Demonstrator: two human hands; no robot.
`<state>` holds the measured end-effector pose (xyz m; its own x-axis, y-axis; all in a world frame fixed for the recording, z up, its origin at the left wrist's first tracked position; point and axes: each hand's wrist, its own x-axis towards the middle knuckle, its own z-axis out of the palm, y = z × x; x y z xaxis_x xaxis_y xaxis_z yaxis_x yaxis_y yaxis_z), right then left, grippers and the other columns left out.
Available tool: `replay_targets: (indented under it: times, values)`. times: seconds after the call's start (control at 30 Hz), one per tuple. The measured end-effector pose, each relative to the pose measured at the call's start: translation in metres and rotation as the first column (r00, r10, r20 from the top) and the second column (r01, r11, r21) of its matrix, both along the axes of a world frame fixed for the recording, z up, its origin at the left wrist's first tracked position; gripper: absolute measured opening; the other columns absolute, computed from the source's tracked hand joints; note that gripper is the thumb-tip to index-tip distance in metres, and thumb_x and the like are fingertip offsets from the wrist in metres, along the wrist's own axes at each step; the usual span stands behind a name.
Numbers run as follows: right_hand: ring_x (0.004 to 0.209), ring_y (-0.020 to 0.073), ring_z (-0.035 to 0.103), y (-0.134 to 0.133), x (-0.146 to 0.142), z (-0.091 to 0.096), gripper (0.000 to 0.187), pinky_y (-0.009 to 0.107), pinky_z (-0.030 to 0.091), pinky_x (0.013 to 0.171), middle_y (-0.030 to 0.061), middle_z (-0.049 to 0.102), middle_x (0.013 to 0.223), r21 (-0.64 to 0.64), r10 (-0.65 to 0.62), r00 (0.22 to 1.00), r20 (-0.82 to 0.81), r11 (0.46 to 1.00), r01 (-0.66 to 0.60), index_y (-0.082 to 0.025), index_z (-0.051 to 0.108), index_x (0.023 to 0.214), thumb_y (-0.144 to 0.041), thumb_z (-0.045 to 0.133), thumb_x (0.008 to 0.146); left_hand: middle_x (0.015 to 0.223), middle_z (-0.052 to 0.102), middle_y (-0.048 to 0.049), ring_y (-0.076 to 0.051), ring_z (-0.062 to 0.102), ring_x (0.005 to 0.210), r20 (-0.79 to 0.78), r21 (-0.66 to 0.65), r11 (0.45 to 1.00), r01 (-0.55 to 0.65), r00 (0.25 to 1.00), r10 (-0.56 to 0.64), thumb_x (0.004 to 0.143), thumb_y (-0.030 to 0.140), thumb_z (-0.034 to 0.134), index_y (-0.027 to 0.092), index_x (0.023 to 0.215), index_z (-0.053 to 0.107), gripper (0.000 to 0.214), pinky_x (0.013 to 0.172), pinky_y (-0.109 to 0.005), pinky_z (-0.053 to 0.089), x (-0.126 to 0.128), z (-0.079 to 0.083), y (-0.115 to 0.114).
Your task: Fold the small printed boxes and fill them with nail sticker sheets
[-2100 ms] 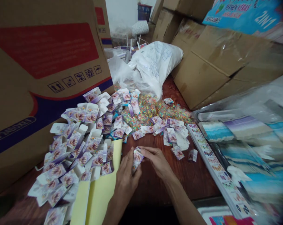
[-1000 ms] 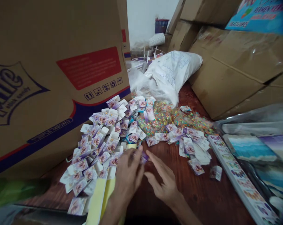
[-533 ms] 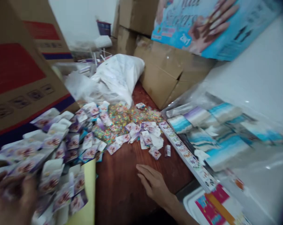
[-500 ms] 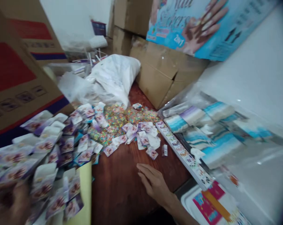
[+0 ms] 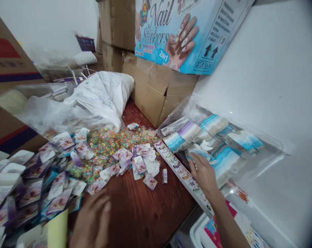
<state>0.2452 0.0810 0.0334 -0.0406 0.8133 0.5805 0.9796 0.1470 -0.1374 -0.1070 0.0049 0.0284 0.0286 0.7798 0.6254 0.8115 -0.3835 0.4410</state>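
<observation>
From the head camera, the person's right hand (image 5: 204, 174) reaches out to the right, its fingers bent down onto blue-and-white striped packs (image 5: 197, 137) that lie in a clear plastic wrap (image 5: 259, 156); whether it is pinching one or only resting on them, I cannot tell. The left hand (image 5: 92, 220), slightly blurred at the near edge, is open with its fingers spread and holds nothing that shows, just beside a heap of purple-and-white printed cards (image 5: 50, 186) at near left. A yellow sheet (image 5: 57, 232) lies under that heap's near edge. More of the cards lie scattered across the red-brown wooden bench (image 5: 143, 213), among small multicoloured pieces (image 5: 112, 141). A long printed strip (image 5: 180, 175) lies between the cards and the striped packs, touching the right hand's side of the bench. Farther off, a white sack (image 5: 101, 96) slumps against cardboard cartons (image 5: 148, 89), and above them leans a blue "Nail Stickers" box (image 5: 176, 34).
</observation>
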Motion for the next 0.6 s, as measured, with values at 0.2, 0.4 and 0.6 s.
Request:
replay_targets:
  times: [0.2, 0.4, 0.6]
  values:
    - [0.109, 0.0361, 0.047, 0.010, 0.034, -0.011, 0.052, 0.047, 0.043, 0.079, 0.0234, 0.049, 0.123, -0.075, -0.335, 0.904, 0.267, 0.928, 0.366, -0.009, 0.043, 0.127, -0.037, 0.050, 0.083, 0.098, 0.067, -0.0049, -0.016, 0.062, 0.095, -0.220, -0.047, 0.927, 0.372, 0.901, -0.373, 0.089, 0.026, 0.041, 0.019, 0.102, 0.057, 0.022, 0.080, -0.026, 0.054, 0.075, -0.030, -0.003]
    - [0.096, 0.0328, 0.055, 0.006, 0.043, -0.024, 0.068, 0.040, 0.043, 0.073, 0.0241, 0.054, 0.115, -0.054, -0.459, 0.870, 0.180, 0.879, 0.474, -0.003, 0.030, 0.132, -0.048, 0.046, 0.084, 0.093, 0.069, -0.0040, -0.014, 0.066, 0.087, -0.307, -0.153, 0.885, 0.439, 0.830, -0.465, 0.090, 0.026, 0.037, 0.021, 0.101, 0.060, 0.026, 0.077, -0.022, 0.055, 0.081, -0.054, -0.010]
    - [0.075, 0.0328, 0.061, 0.018, 0.060, -0.016, 0.053, 0.039, 0.042, 0.067, 0.0164, 0.066, 0.076, -0.122, -0.514, 0.839, 0.179, 0.834, 0.537, -0.008, 0.060, 0.092, -0.057, 0.044, 0.081, 0.095, 0.068, -0.0033, -0.014, 0.065, 0.088, -0.340, -0.206, 0.883, 0.423, 0.815, -0.469, 0.091, 0.029, 0.035, 0.021, 0.103, 0.059, 0.028, 0.075, -0.021, 0.055, 0.080, -0.058, -0.007]
